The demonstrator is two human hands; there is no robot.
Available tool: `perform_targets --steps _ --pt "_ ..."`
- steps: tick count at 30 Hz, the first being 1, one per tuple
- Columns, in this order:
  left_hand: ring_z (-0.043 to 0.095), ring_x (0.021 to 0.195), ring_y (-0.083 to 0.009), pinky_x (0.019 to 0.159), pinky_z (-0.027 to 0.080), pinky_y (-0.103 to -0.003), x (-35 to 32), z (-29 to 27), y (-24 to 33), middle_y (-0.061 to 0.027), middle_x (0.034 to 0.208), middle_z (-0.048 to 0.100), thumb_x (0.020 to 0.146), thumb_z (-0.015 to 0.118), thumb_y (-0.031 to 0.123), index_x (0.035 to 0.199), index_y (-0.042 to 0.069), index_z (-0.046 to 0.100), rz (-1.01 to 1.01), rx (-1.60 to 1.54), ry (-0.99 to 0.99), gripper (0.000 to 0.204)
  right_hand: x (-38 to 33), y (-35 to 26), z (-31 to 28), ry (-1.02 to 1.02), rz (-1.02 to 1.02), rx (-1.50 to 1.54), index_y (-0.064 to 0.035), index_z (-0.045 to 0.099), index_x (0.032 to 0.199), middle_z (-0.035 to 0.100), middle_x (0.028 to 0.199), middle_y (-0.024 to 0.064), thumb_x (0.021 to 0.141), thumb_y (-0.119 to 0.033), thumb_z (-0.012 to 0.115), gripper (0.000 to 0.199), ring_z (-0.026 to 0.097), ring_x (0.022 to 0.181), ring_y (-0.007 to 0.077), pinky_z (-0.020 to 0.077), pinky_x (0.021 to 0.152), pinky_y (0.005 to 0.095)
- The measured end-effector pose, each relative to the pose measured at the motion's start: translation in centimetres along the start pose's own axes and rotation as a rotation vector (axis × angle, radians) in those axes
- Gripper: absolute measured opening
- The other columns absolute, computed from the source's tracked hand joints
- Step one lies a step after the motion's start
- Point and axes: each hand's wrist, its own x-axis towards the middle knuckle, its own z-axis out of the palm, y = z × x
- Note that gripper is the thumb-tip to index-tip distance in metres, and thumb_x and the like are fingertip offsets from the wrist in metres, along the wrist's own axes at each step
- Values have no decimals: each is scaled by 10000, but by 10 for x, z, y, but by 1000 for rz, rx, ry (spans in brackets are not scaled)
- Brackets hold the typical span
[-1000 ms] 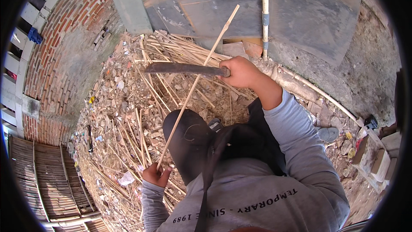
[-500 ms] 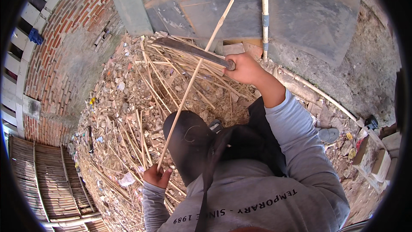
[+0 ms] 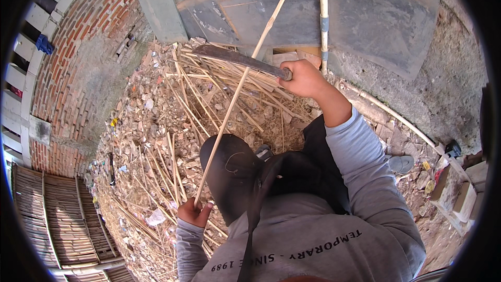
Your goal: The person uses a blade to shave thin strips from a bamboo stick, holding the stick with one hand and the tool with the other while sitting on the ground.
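Note:
Gripped at its lower end by my left hand point(image 3: 194, 213), a long pale bamboo stick point(image 3: 225, 120) slants up and away to the right, passing over my dark-clad knee. My right hand point(image 3: 301, 78) is closed round the handle of a machete point(image 3: 235, 59). Its long dark blade points left and crosses the stick's upper part; whether blade and stick touch I cannot tell. Beyond and below the blade lies a heap of cut bamboo sticks point(image 3: 266, 87). More loose sticks point(image 3: 172, 172) lie on the ground near my left hand.
Rubble and litter point(image 3: 141, 125) cover the ground. A brick wall point(image 3: 68, 94) stands at the left, with a bamboo slat panel point(image 3: 62, 219) below it. Grey sheets point(image 3: 376, 15) lean at the back behind an upright white pipe point(image 3: 324, 31). A grey sandal point(image 3: 401, 164) lies at right.
My right hand and the machete have shifted slightly to the right. The stick and my left hand have moved barely, and both grips are the same.

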Motion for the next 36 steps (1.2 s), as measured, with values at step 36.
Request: perform_targets --steps 36 --pt "552 484 -189 502 453 -352 -1 2 -4 -65 517 526 780 786 469 678 7 553 7 87 -18 527 -6 -22 6 -242 -28 -60 -114 694 930 659 785 172 764 -287 742 245 654 819 365 504 698 467"
